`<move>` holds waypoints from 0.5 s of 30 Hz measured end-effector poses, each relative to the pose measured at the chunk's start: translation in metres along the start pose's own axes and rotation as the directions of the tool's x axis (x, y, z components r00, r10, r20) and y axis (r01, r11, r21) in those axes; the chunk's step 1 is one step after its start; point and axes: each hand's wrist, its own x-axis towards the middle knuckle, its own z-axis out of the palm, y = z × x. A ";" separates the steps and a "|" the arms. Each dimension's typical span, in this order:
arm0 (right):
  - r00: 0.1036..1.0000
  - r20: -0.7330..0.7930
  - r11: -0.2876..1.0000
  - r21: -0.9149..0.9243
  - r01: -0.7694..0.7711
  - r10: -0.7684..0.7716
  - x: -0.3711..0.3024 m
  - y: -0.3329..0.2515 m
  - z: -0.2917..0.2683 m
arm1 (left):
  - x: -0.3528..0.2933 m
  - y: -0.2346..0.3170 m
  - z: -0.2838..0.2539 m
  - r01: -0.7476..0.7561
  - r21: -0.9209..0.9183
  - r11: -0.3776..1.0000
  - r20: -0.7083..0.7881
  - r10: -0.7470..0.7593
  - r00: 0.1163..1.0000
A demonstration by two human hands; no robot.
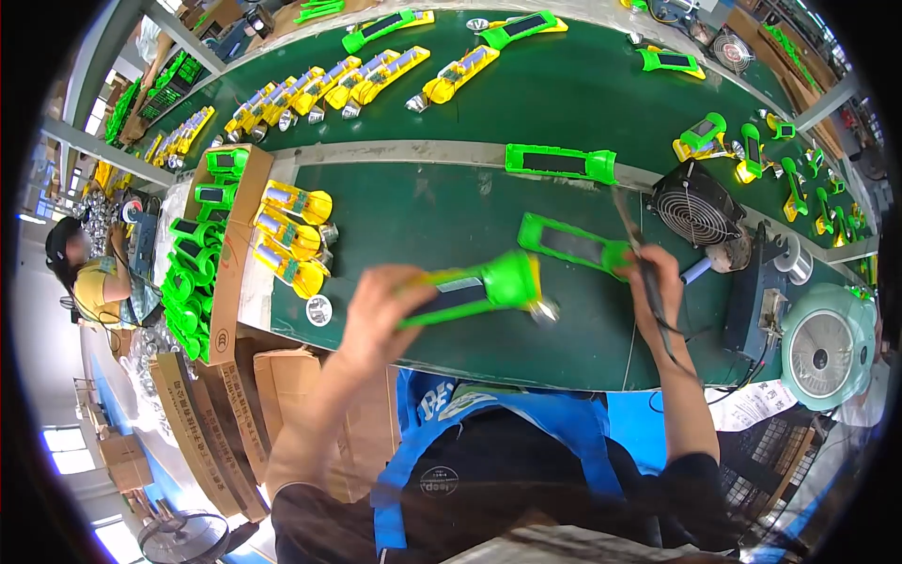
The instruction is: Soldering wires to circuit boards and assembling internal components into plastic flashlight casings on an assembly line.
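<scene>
My left hand [381, 315] is closed round a flashlight [470, 291] with a green shell, a dark solar panel and a yellow side, raised above the green bench [395, 211]. A silvery reflector [543, 311] hangs at its wide end. In my right hand [655, 282] I grip a soldering iron [648, 273], its tip directed away from me and its cord trailing down my forearm. Beside those fingers is a green shell half [568, 242]; whether they touch it I cannot tell. Another green shell [561, 163] rests farther off at the bench's ledge.
Yellow flashlight halves [293, 240] and a loose reflector [319, 310] lie left, beside a carton [235, 254] of green shells. A black fan [695, 207], solder spool [794, 258] and round pale-green fan [819, 357] stand right. Beyond runs a belt [554, 89] bearing flashlight parts.
</scene>
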 end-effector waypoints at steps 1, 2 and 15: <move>0.999 0.012 0.998 0.049 -0.037 0.037 -0.008 -0.010 -0.018 | 0.018 -0.009 -0.003 0.015 -0.051 0.999 -0.091 -0.020 0.996; 0.999 -0.019 0.997 0.065 -0.041 0.042 -0.011 -0.018 -0.026 | 0.043 -0.013 -0.003 0.154 -0.107 0.982 -0.117 -0.166 0.979; 0.967 0.155 0.974 -0.068 0.217 -0.204 -0.003 -0.010 -0.031 | 0.273 -0.090 0.172 0.084 0.148 0.985 -0.214 -0.051 0.976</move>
